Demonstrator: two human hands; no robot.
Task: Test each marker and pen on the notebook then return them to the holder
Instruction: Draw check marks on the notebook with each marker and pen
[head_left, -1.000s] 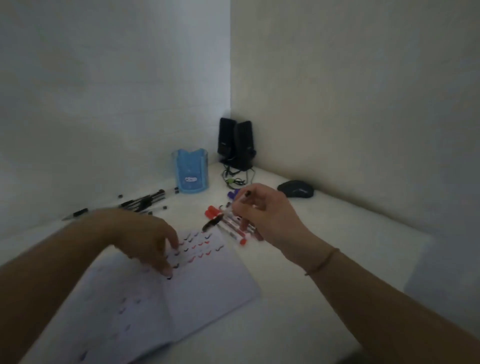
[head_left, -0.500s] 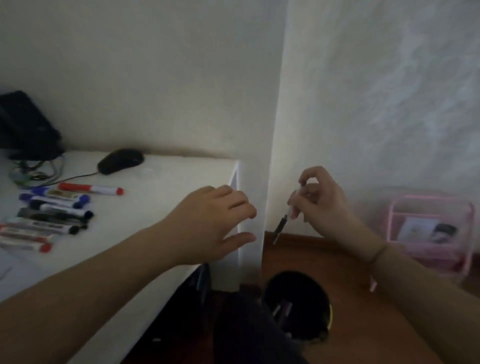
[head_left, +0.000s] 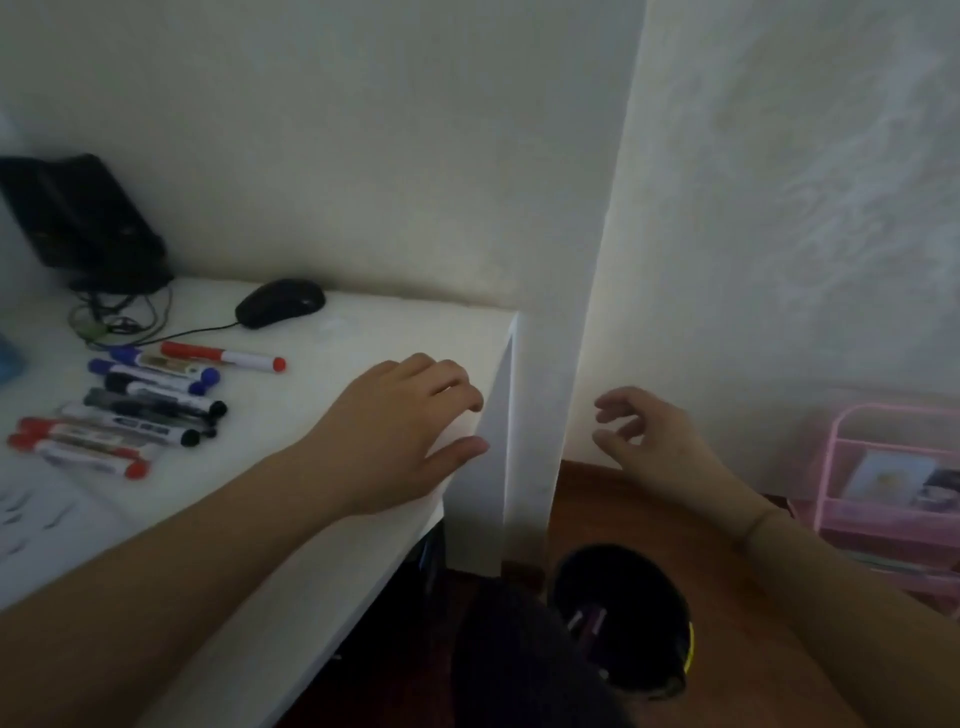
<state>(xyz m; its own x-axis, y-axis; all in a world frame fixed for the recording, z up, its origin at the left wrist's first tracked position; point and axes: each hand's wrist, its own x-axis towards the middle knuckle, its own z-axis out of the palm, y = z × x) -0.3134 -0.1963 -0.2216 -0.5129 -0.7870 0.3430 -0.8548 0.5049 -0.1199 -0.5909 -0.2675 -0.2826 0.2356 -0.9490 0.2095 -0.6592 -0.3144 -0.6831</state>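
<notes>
Head view: left hand (head_left: 400, 431) rests flat at the desk (head_left: 363, 332) corner, apparently for bracing, while right hand (head_left: 649, 436) hangs empty, fingers loosely spread, above the black bin (head_left: 623, 623) below it.

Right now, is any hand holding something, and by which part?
Nothing is held. The right hand hangs over the black bin with loosely curled, empty fingers. The left hand rests on the desk corner.
</notes>
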